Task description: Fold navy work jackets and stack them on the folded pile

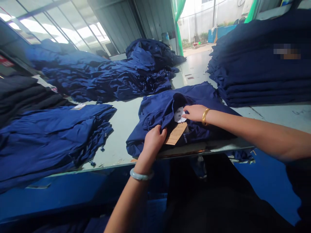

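Observation:
A navy blue garment (155, 106) lies crumpled on the grey table near its front edge. My left hand (154, 139), with a pale bangle on the wrist, is closed on a fold of the garment next to a brown cardboard hang tag (176, 133). My right hand (194, 112), with a gold bangle, rests on the garment and pinches the small white label (179, 114) at its collar.
A tall stack of folded navy garments (259, 61) stands at the right. Loose heaps of the same blue cloth lie at the left front (48, 139) and across the back (109, 74). Dark folded cloth (21, 94) sits at far left. The table edge (107, 166) runs below my hands.

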The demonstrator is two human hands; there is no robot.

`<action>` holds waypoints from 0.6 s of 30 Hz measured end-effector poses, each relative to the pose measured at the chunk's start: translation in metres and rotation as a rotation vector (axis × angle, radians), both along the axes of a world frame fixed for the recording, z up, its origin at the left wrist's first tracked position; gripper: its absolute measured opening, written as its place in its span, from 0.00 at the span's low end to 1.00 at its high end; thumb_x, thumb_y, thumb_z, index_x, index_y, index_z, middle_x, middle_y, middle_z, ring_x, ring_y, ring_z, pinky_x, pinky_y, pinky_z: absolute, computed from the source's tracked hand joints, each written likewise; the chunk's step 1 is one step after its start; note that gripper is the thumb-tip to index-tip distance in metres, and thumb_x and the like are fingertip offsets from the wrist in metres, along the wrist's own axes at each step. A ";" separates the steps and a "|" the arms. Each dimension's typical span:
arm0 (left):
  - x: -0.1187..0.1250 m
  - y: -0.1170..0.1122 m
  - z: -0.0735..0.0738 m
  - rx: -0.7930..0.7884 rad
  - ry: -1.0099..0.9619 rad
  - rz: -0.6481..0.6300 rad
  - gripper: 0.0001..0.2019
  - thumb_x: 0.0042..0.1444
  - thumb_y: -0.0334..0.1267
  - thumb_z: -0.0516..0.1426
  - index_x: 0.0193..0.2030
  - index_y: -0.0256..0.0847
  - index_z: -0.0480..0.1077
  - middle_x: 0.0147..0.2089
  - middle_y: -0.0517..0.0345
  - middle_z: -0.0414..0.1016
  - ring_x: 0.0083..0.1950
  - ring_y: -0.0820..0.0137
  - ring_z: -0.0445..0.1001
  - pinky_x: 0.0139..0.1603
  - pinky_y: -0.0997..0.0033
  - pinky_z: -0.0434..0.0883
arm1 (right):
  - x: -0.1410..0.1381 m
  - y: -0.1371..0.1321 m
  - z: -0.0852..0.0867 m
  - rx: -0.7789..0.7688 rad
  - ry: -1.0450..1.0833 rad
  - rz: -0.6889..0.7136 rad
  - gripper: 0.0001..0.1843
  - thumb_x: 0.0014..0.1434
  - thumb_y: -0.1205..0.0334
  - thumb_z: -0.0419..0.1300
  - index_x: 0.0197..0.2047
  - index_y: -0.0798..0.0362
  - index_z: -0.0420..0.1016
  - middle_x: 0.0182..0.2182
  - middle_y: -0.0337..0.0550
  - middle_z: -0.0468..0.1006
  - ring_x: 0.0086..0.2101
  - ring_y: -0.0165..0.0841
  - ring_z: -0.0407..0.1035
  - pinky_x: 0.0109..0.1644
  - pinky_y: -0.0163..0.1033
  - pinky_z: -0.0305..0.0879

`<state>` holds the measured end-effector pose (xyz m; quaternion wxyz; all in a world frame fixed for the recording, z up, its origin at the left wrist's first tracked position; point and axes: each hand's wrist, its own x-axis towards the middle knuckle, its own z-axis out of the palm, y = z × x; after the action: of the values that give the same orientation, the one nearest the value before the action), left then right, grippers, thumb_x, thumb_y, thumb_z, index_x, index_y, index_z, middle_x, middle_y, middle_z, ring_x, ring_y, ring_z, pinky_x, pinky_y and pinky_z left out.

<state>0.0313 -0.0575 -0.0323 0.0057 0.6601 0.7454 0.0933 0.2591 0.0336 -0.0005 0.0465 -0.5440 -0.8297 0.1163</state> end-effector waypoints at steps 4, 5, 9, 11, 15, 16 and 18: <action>-0.001 -0.009 -0.014 0.096 -0.143 0.008 0.12 0.68 0.47 0.55 0.36 0.45 0.69 0.36 0.54 0.78 0.42 0.61 0.76 0.39 0.67 0.62 | -0.020 0.013 -0.010 -0.031 0.168 -0.047 0.39 0.63 0.54 0.71 0.74 0.53 0.67 0.57 0.52 0.83 0.58 0.45 0.77 0.58 0.43 0.70; -0.002 -0.011 -0.016 0.114 -0.185 0.010 0.12 0.68 0.47 0.55 0.34 0.45 0.68 0.34 0.56 0.76 0.40 0.63 0.75 0.38 0.67 0.60 | -0.023 0.013 -0.011 -0.048 0.227 -0.064 0.43 0.61 0.59 0.73 0.75 0.54 0.64 0.56 0.52 0.84 0.56 0.44 0.78 0.59 0.43 0.70; -0.009 -0.012 -0.020 0.127 -0.361 0.041 0.17 0.66 0.49 0.55 0.28 0.45 0.60 0.27 0.64 0.65 0.32 0.68 0.66 0.34 0.68 0.55 | -0.020 0.002 -0.009 -0.186 0.570 -0.119 0.46 0.59 0.69 0.71 0.77 0.60 0.60 0.53 0.56 0.85 0.50 0.39 0.80 0.56 0.42 0.74; -0.012 -0.012 -0.021 0.147 -0.422 0.031 0.18 0.66 0.49 0.54 0.28 0.45 0.59 0.26 0.64 0.63 0.31 0.69 0.65 0.34 0.68 0.54 | -0.010 -0.011 -0.004 -0.252 0.750 -0.047 0.34 0.61 0.67 0.69 0.70 0.58 0.71 0.54 0.55 0.85 0.49 0.38 0.81 0.57 0.42 0.75; -0.013 -0.014 -0.026 0.205 -0.476 -0.001 0.18 0.65 0.50 0.55 0.27 0.45 0.59 0.26 0.65 0.62 0.31 0.69 0.63 0.34 0.68 0.54 | 0.018 -0.047 0.013 -0.185 0.845 0.315 0.18 0.68 0.49 0.65 0.53 0.51 0.85 0.53 0.50 0.85 0.52 0.40 0.79 0.61 0.47 0.72; -0.013 -0.014 -0.027 0.210 -0.481 -0.003 0.18 0.65 0.50 0.55 0.27 0.46 0.58 0.26 0.65 0.62 0.30 0.69 0.62 0.34 0.68 0.54 | 0.025 -0.056 0.018 -0.168 0.786 0.449 0.21 0.68 0.43 0.64 0.52 0.50 0.86 0.52 0.50 0.86 0.52 0.41 0.78 0.62 0.49 0.71; -0.012 -0.015 -0.028 0.210 -0.486 -0.007 0.18 0.65 0.51 0.55 0.28 0.46 0.59 0.26 0.65 0.61 0.30 0.69 0.62 0.34 0.67 0.54 | 0.038 -0.070 0.025 -0.195 0.666 0.682 0.31 0.69 0.33 0.57 0.50 0.49 0.87 0.51 0.51 0.86 0.52 0.41 0.78 0.63 0.50 0.70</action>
<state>0.0197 -0.0726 -0.0600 0.1163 0.6176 0.7062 0.3261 0.2971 -0.0365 0.0249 0.2176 -0.1762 -0.8858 0.3701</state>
